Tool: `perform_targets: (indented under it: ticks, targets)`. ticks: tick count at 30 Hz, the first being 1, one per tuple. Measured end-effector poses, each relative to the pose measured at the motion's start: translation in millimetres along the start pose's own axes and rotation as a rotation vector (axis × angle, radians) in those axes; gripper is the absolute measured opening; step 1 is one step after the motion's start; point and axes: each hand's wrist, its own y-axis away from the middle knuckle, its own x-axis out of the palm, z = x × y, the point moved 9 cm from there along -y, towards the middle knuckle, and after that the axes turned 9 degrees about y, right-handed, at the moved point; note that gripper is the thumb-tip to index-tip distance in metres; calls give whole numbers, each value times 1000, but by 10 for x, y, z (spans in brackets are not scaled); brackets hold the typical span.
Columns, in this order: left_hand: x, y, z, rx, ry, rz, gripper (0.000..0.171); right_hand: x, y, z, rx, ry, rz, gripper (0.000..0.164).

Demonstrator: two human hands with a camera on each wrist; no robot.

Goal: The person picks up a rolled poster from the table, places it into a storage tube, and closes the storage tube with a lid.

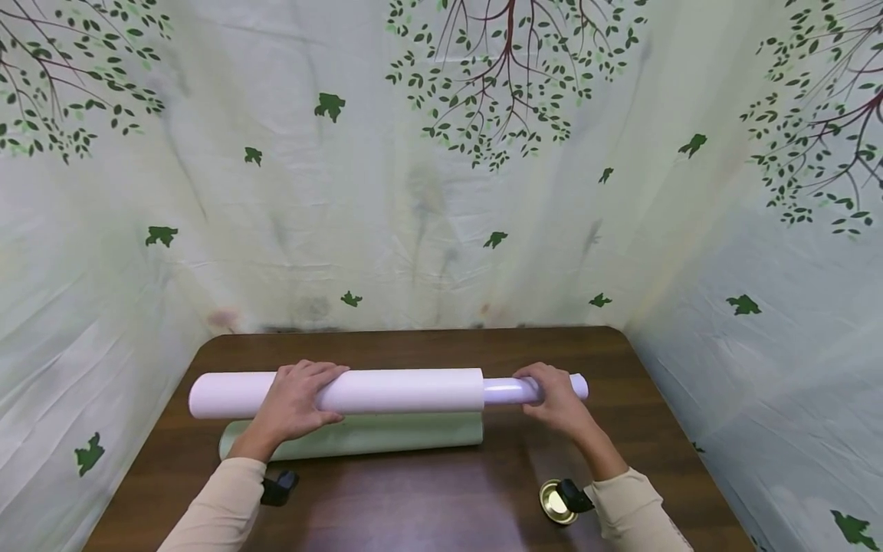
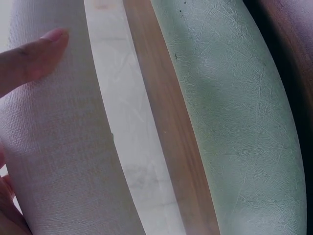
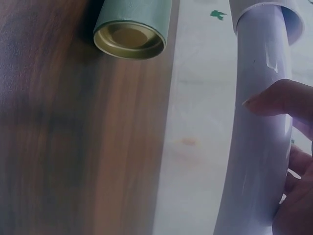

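"Roll (image 1: 407, 391) or tube (image 1: 506, 391): which is the left hand (image 1: 297, 402) holding?"

"The roll. Its thumb is pressing on the near side and its fingers are wrapping over the far side, with the thickness setting them wide apart"

"And what is the right hand (image 1: 555, 399) doing?"

"It is gripping the tube, thumb resting on one side and fingers curling round the other. Its grip is looking narrower than the left one, as the tube is running thinner than the roll"

"Where is the tube sitting?"

"Partly inside the roll. It is sticking out of the right end, and its tip is showing beyond the right hand. Both are being held crosswise, up off the table (image 1: 428, 506)"

"Is the roll touching the green cylinder (image 1: 407, 431)?"

"No, the left wrist view is showing a gap between them. The cylinder is lying on the table, nearer the person, its right end showing a gold recess"

"And by the right sleeve (image 1: 638, 510)?"

"A gold disc (image 1: 549, 502) is lying on the table, and a black piece (image 1: 574, 497) at the wrist is partly hiding it"
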Motion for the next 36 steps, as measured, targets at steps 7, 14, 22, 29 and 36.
perform_targets:
  ticks: [7, 14, 22, 29, 36]
  targets:
    - [0, -9, 1, 3, 4, -9, 72, 40, -44, 53, -11, 1, 8, 47]
    - [-5, 9, -17, -1, -2, -15, 71, 80, -53, 107, -15, 7, 15, 47]
    - [13, 27, -14, -10, 1, -14, 71, 146, -60, 142, 37, -26, 58, 46]
    - [10, 37, -14, -17, 3, -21, 71, 179, -75, 219, 32, -35, 46, 46]
    - [28, 37, -11, -11, -5, -20, 72, 238, -96, 302, 21, -27, 48, 46]
